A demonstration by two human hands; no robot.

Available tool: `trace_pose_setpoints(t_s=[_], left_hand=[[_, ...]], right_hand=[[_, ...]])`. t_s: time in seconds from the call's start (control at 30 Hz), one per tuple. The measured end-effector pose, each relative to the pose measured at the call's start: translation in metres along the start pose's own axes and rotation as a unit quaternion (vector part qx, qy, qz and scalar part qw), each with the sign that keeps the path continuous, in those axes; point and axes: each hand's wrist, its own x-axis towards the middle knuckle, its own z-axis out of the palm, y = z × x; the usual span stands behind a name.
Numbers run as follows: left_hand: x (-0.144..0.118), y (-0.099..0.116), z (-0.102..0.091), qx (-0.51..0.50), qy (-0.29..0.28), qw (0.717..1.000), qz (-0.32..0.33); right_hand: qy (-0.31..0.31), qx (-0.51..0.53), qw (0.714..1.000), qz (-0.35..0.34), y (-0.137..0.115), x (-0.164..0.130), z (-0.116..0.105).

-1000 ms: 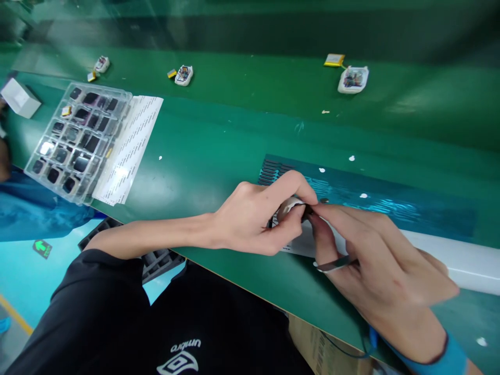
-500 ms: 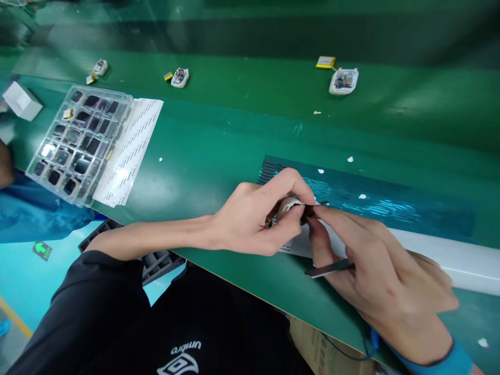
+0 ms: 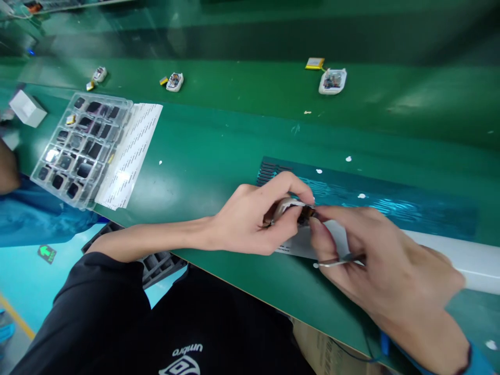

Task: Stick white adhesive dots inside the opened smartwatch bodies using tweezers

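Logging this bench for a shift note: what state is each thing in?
Left hand: pinched around a small white part.
Right hand: fingertips on that part, tweezers tucked in the palm.
Clear tray: compartments mostly filled with dark squares.
White sheet: lying flat beside the tray.
Open white casings: lying on the green surface.

Left hand point(image 3: 253, 219) and right hand point(image 3: 375, 260), fingertips pinched together.

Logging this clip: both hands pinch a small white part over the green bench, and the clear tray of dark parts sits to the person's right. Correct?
Not quite. The head view shows the clear tray on the person's left; the left hand and right hand do pinch the small white part over the green bench.
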Motion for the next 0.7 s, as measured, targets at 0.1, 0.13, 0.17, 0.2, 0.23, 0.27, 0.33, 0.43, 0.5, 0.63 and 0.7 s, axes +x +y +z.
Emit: trace_pose_setpoints(t_s=[0.1, 0.13, 0.17, 0.2, 0.23, 0.27, 0.33, 0.43, 0.5, 0.63, 0.7], left_hand=[[0.003, 0.0, -0.002, -0.08, 0.01, 0.996, -0.038], [0.003, 0.0, -0.001, -0.097, 0.007, 0.994, -0.055], [0.004, 0.0, -0.001, -0.106, 0.002, 0.992, -0.073], [0.004, 0.001, -0.001, -0.105, -0.005, 0.991, -0.088], [0.004, 0.001, -0.001, -0.096, -0.011, 0.991, -0.097], [0.005, 0.001, 0.0, -0.083, -0.016, 0.991, -0.102], [0.005, 0.001, 0.0, -0.061, -0.024, 0.992, -0.106], [0.005, 0.001, 0.002, -0.078, -0.044, 0.987, -0.134], [0.005, 0.0, 0.002, -0.127, -0.064, 0.975, -0.169], [0.006, -0.002, 0.002, -0.22, -0.081, 0.952, -0.199], [0.007, -0.002, 0.001, -0.234, -0.078, 0.948, -0.199]], right_hand=[[-0.029, 0.123, 0.985, 0.12, 0.003, 0.002, -0.001], [-0.046, 0.165, 0.974, 0.149, 0.005, 0.003, -0.001], [-0.059, 0.196, 0.965, 0.167, 0.006, 0.003, -0.001], [-0.064, 0.207, 0.961, 0.174, 0.007, 0.003, -0.001], [-0.059, 0.2, 0.963, 0.173, 0.008, 0.004, -0.001], [-0.05, 0.181, 0.969, 0.163, 0.009, 0.004, 0.0], [-0.027, 0.142, 0.982, 0.122, 0.01, 0.003, 0.002], [0.013, 0.099, 0.994, 0.052, 0.012, 0.003, 0.005], [0.029, 0.089, 0.995, 0.029, 0.013, 0.003, 0.006], [0.033, 0.075, 0.997, 0.002, 0.014, 0.002, 0.005], [0.033, 0.041, 0.998, -0.019, 0.013, 0.002, 0.004]])
